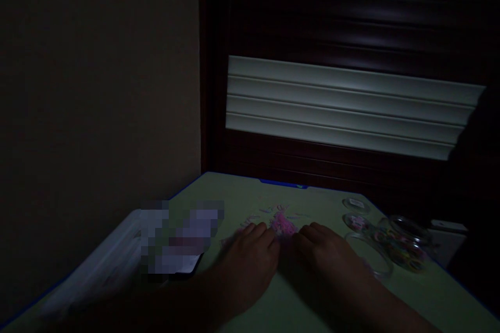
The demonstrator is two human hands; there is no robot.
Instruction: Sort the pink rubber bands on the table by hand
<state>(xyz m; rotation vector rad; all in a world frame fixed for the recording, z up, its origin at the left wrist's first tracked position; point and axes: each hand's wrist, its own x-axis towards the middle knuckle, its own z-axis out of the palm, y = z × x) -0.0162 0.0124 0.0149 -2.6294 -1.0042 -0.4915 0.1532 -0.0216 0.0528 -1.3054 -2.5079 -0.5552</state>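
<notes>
Nearest the camera, two bare forearms reach across the pale green bench (234,187) with a blue edge, ending in the left hand (253,247) and the right hand (316,242). Each grip has its fingers curled downward; the dimness hides the fingertips, so whether either one holds anything cannot be told. Between them lies a bright pink, loose, tangled bundle (283,225), close against the fingers on both sides. Small pale pink strands (279,208) are scattered just beyond it. To the right of the right hand sit a clear round lid with a white label (356,204), a round clear dish of pink and white bits (356,222), a clear ring-like rim (385,269) and a clear rounded jar of multicoloured loops (408,255). Left of the left hand are a partly pixelated, dark-edged flat slab (189,266) and a long whitish translucent container (105,255).
</notes>
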